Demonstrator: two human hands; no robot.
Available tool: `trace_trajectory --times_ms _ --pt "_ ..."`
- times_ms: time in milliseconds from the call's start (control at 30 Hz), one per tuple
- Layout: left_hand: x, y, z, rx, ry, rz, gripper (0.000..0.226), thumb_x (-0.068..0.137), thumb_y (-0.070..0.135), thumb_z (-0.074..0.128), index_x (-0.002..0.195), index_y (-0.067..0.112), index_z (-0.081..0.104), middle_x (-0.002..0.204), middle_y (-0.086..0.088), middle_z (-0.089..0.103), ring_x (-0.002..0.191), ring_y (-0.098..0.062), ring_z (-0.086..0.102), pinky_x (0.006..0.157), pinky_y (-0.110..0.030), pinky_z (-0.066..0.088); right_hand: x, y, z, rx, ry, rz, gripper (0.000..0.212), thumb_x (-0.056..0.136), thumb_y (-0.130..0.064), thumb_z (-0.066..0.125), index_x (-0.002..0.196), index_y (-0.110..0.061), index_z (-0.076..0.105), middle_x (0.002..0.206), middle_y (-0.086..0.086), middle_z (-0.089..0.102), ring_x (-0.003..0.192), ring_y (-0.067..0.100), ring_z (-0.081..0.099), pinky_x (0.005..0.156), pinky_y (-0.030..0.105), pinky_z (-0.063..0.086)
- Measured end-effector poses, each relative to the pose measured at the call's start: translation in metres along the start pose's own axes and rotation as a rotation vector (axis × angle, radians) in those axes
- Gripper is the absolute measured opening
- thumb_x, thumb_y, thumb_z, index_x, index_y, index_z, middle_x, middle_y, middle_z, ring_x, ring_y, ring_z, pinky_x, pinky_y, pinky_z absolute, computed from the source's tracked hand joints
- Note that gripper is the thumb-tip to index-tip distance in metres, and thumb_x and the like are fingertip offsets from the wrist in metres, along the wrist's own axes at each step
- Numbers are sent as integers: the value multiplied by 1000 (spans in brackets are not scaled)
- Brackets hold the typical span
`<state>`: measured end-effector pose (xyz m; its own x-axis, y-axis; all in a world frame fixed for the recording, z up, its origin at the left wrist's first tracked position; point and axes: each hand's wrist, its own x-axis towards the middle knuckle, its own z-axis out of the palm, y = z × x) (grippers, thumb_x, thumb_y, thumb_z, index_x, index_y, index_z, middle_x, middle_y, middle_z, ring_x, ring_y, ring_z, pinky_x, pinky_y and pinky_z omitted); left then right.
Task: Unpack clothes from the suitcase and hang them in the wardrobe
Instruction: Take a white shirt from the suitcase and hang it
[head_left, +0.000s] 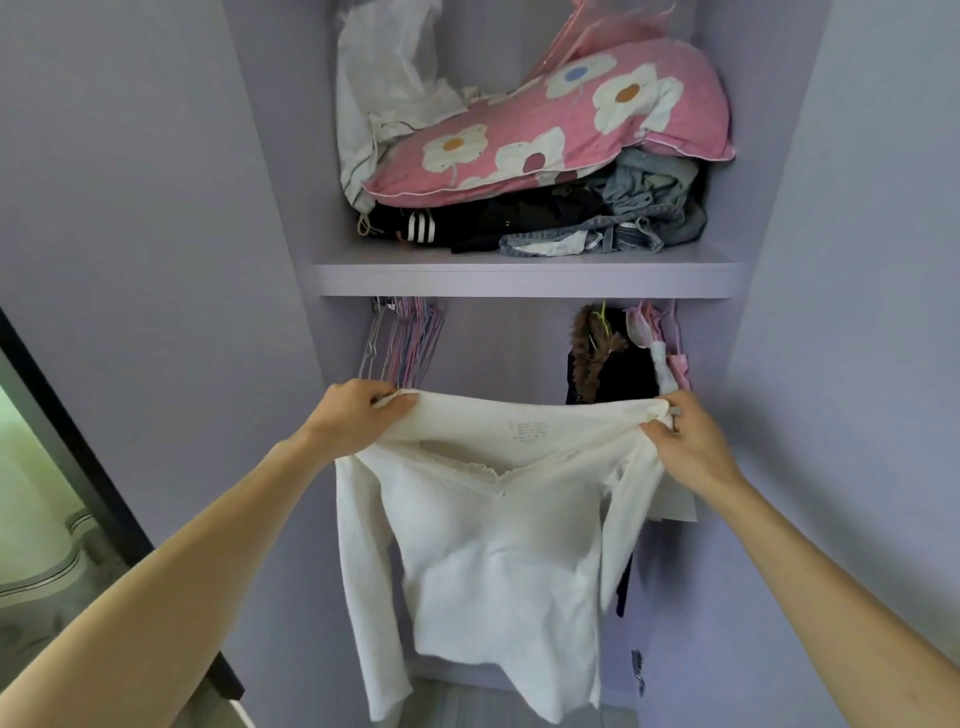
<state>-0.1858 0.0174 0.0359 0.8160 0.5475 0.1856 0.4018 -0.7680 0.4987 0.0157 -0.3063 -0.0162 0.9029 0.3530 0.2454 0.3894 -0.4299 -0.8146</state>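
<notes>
A white ribbed knit top (498, 561) is held up in front of the open wardrobe (769, 312), below the shelf and nearer than the hanging rail. Its wide neckline is stretched into a flat band between the two hands, a scalloped lace trim runs along the V at the front, and the long narrow sleeves hang limp at either side of the body. The top's left shoulder is gripped by the left hand (358, 410), the fingers (402, 401) curled over the fabric edge. The right shoulder is pinched by the right hand (685, 441), its fingers closed tightly on a bunched fold (whether a hanger sits inside the neckline cannot be told).

Behind the top, a tight cluster of thin pink and lilac hangers (405, 338) is seen on the left of the rail. On the right hang a dark coat with a shaggy brown fur collar (602, 358) and pale pink garments (670, 353).

The smooth lilac shelf (524, 278) above is loaded with soft things: a plump pink pillow printed with white flowers (571, 119) is laid over folded black clothing with white stripes (467, 223) and crumpled blue denim (639, 208). A creased white cloth bag (384, 88) is stood at the far left.
</notes>
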Motion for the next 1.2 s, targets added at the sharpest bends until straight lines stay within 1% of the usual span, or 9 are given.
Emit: trace_trajectory --times_ms 100,167,233,433,500,600,800,933,1200 --pt "-2 6 4 -464 -66 -153 44 97 50 53 85 10 68 77 1 68 74 -17 64 73 -27 50 -4 -10 6 26 -100 -61 3 96 -19 59 96 -18 62 91 2 67 79 16 58 65 29 41" --pt "-5 21 10 -842 -117 -276 40 93 47 59 107 11 71 100 -7 75 94 -25 71 95 -41 52 -9 -23 13 69 -168 -116 14 93 -21 62 80 -27 64 72 -7 63 67 10 53 61 27 38" --pt "-11 42 22 -986 -197 -262 44 87 46 63 107 7 65 106 -11 70 93 -25 69 95 -42 50 -11 -39 20 91 -251 -169 29 93 -21 63 65 -29 59 59 -13 49 58 7 44 58 26 33" --pt "-33 90 60 -348 -325 81 75 64 76 72 120 29 56 110 5 60 103 -13 59 85 -31 47 -8 -73 30 132 -388 -270 19 89 -19 66 71 -26 66 60 -2 59 60 5 46 60 27 34" --pt "-33 95 70 -216 -313 104 59 68 72 74 99 22 68 92 1 70 87 -15 65 81 -38 54 -5 -72 28 143 -396 -259 0 85 -23 70 85 -23 70 75 15 66 65 13 52 64 32 38" --pt "-30 94 76 -183 -255 107 38 83 53 71 80 16 66 75 -1 69 69 -15 63 70 -35 53 -2 -63 23 145 -388 -229 11 87 -26 72 98 -25 70 79 3 73 73 14 66 68 33 46" --pt "-29 90 77 -256 -292 50 20 90 36 65 85 18 60 75 3 62 65 -11 54 58 -25 44 0 -33 22 245 -407 -68 9 90 -13 69 98 -17 67 83 1 76 66 16 70 60 30 54" --pt "-21 75 73 39 -155 69 13 87 27 58 81 19 49 71 3 56 62 -17 49 56 -34 40 20 -17 43 299 -354 43 5 92 -20 66 98 -19 66 89 -1 75 67 18 72 61 30 53" --pt "33 -5 31 745 32 60 37 94 13 44 131 12 40 143 -9 33 82 -32 66 58 -36 45 82 -43 150 112 -441 37 18 93 -36 62 107 -25 61 105 -9 68 93 12 68 88 40 56"
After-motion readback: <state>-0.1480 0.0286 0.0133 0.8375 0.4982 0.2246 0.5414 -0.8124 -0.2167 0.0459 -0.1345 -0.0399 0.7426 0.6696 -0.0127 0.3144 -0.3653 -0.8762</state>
